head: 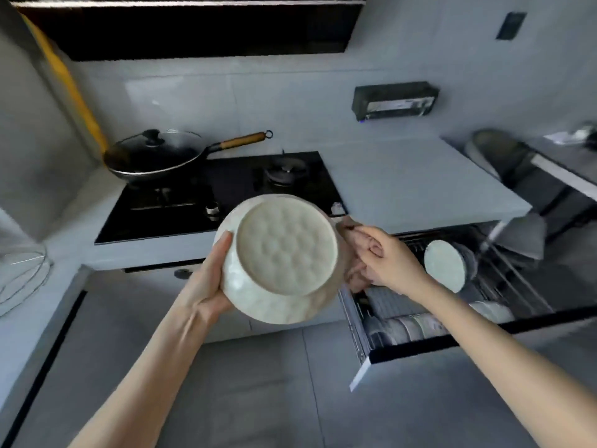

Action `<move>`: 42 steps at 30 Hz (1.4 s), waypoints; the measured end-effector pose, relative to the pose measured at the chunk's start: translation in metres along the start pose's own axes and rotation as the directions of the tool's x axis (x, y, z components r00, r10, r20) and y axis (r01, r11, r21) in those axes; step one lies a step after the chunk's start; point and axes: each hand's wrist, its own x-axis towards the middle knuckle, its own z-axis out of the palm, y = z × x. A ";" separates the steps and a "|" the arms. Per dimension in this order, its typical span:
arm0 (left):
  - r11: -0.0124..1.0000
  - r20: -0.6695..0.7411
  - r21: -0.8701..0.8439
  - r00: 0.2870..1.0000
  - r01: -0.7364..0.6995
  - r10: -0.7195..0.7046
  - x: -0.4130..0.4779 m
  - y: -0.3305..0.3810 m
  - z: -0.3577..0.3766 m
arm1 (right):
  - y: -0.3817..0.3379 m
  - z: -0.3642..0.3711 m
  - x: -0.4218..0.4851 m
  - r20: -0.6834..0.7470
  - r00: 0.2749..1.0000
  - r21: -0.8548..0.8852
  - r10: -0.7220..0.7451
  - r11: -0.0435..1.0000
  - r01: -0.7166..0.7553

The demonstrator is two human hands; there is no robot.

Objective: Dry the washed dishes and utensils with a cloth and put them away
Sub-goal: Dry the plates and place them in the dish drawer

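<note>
Grip: left hand (pixel 210 279) closed round the edge of the cream bowl (pixel 287 253), held base toward the camera before the bench (pixel 420 189), right hand (pixel 391 257) bunching the cloth (pixel 350 229) against its right side; step judged drying; next calls for racking it in the open drawer (pixel 452 341).

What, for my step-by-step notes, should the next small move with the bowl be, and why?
Probably sweep the cloth across the camera-facing base of the bowl: the left hand grips its rim, while the right hand holds the cloth only at its right edge. The open drawer suggests racking comes after.
</note>
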 end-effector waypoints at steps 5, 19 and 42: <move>0.942 0.053 0.335 0.998 -0.033 0.016 0.056 -0.018 0.064 | 0.053 -0.067 -0.012 -0.031 0.980 -0.377 0.194 0.906 -0.191; 0.019 0.681 0.715 0.691 -0.699 -0.242 0.236 -0.177 0.197 | 0.176 -0.159 0.046 0.149 0.681 0.407 0.717 0.583 -0.703; 0.139 -0.006 0.989 0.969 0.042 -0.248 0.371 -0.322 0.252 | 0.412 -0.224 0.180 0.139 0.790 -0.302 0.597 0.786 -0.540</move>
